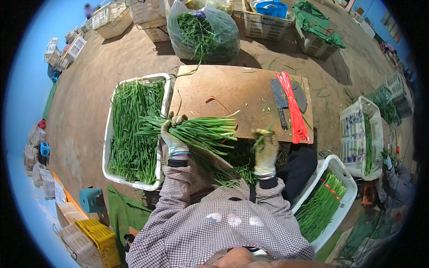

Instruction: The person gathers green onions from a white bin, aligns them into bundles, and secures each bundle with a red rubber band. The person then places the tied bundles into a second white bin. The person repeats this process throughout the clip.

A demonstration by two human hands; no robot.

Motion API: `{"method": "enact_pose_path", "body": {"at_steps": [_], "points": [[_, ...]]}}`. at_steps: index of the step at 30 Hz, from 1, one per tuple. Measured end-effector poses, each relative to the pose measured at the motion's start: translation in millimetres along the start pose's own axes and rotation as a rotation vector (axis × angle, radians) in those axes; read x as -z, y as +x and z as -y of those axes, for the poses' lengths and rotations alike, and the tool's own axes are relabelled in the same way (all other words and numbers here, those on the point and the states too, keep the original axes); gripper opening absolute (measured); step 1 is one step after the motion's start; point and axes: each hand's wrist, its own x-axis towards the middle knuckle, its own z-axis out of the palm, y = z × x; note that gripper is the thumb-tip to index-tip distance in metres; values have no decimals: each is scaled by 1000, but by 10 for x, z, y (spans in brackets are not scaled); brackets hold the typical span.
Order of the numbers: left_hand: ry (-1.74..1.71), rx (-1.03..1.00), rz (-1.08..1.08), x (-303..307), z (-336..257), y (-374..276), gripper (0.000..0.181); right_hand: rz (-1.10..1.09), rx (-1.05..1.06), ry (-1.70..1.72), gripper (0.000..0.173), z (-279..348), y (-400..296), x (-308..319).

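My left hand, in a soiled work glove, grips a bunch of garlic chives above the near left part of a wooden board. The pale cut ends point right. My right hand, also gloved and blurred by motion, is at the board's front edge, its fingers curled on a few loose chive leaves. Beyond it on the board lie a cleaver and a bundle of red ties across a dark round disc. More loose leaves hang over my lap.
Left of the board stands a white crate full of chives. At my right, another crate holds red-tied bunches. A plastic bag of greens sits beyond the board. A co-worker is at the far right.
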Motion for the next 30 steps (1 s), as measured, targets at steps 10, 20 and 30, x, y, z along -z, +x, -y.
{"method": "enact_pose_path", "body": {"at_steps": [10, 20, 30], "points": [[224, 59, 57, -326, 443, -242, 29, 577, 664, -1341, 42, 373, -8, -749], [146, 17, 28, -209, 167, -47, 27, 161, -52, -203, 38, 371, 110, -152], [285, 159, 117, -370, 617, -231, 32, 523, 502, -1017, 19, -223, 153, -756]]}}
